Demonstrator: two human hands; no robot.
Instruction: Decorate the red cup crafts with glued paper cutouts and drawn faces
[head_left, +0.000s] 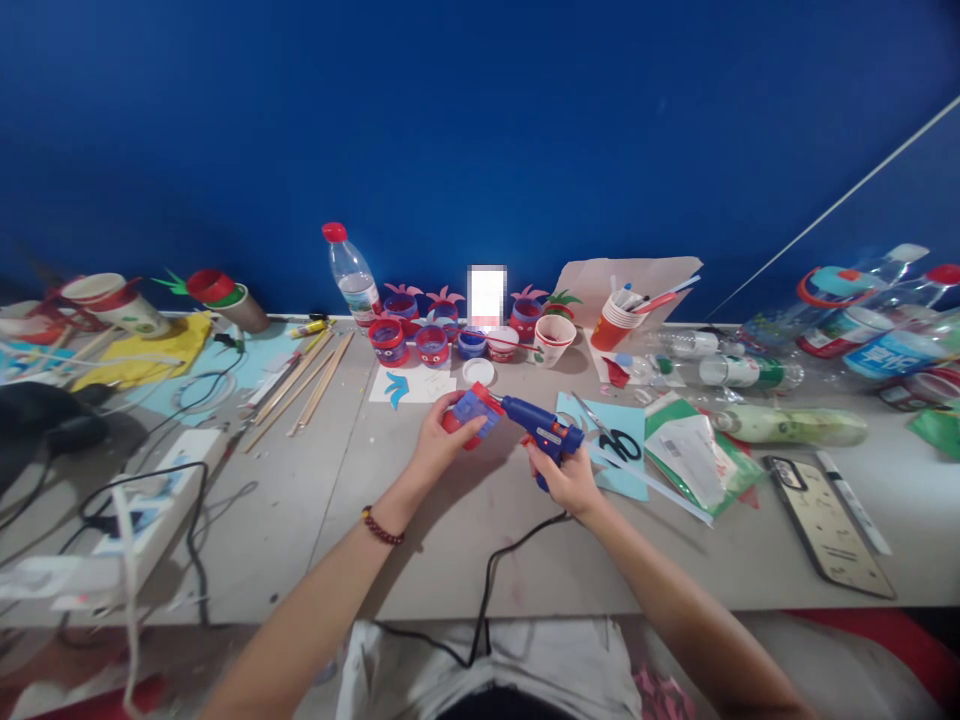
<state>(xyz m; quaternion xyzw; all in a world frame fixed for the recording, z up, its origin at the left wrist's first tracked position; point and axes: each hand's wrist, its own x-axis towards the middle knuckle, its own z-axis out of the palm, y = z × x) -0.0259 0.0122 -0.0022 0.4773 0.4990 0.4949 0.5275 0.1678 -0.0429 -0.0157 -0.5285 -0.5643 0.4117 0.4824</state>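
Note:
My left hand [441, 438] grips a small red and blue painted cup [474, 410], tilted on its side above the table. A blue hot glue gun [536, 420] is in my right hand [566, 478], its fingers wrapped round the handle. The gun's nozzle points left and meets or nearly meets the cup's rim; I cannot tell whether they touch. From the gun's back a clear glue stick [652, 480] seems to stretch to the right. A blue leaf-shaped paper cutout [396, 388] lies on white paper [427, 384] beyond my left hand.
Painted cups [386, 342] with eyes and paper leaves line the back, beside a bottle [349, 272]. Scissors [619, 445] lie on blue paper at right, near a phone [821, 525] and plastic bottles [750, 372]. Wooden sticks [321, 380] and a power strip [161, 500] are left. The gun's cord [487, 590] hangs over the front edge.

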